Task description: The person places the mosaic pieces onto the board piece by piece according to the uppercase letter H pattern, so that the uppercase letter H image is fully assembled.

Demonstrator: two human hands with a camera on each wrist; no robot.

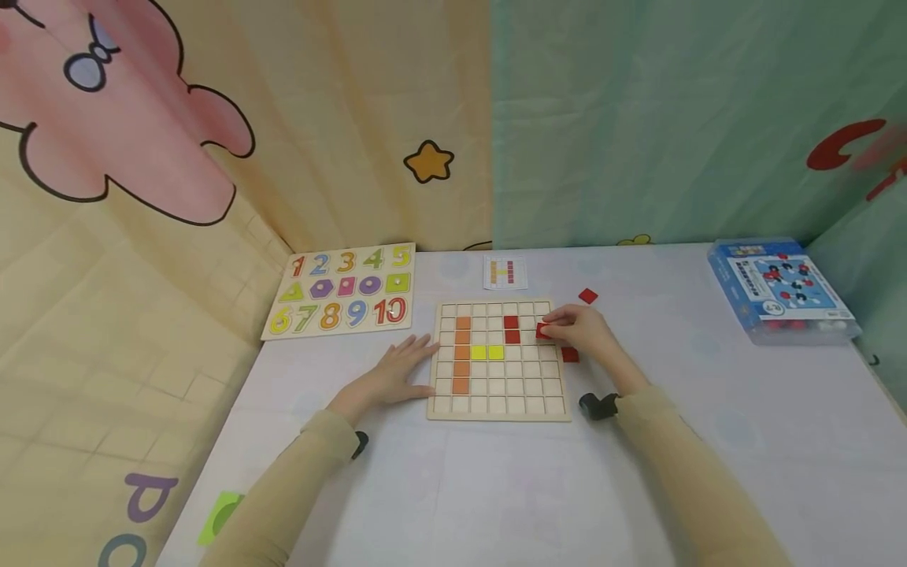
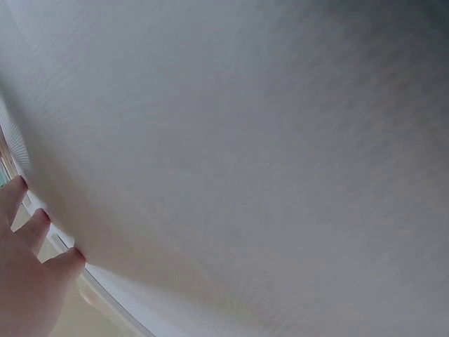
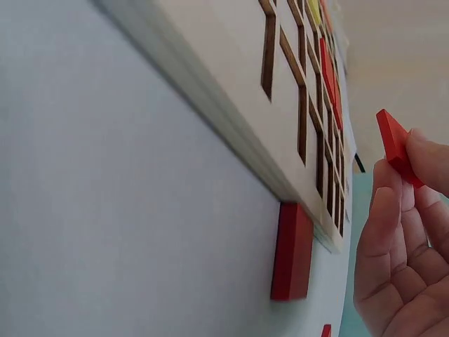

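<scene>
A wooden grid board (image 1: 480,406) lies on the table in the head view. Orange tiles (image 1: 461,353) fill a column on its left, two yellow tiles (image 1: 487,353) sit beside them, and two red tiles (image 1: 512,329) are stacked further right. My right hand (image 1: 586,332) pinches a red square tile (image 3: 396,144) between thumb and fingers, above the board's right side. My left hand (image 1: 394,372) has its fingers spread and touches the board's left edge. Another red tile (image 3: 292,251) lies against the board's right edge, and one more (image 1: 588,296) lies beyond it on the table.
A small pattern card (image 1: 505,272) lies behind the board. At the back left is a number-and-shape puzzle board (image 1: 340,289). A clear plastic box with a blue label (image 1: 785,291) stands at the back right. A green piece (image 1: 220,516) is partly behind the left sleeve.
</scene>
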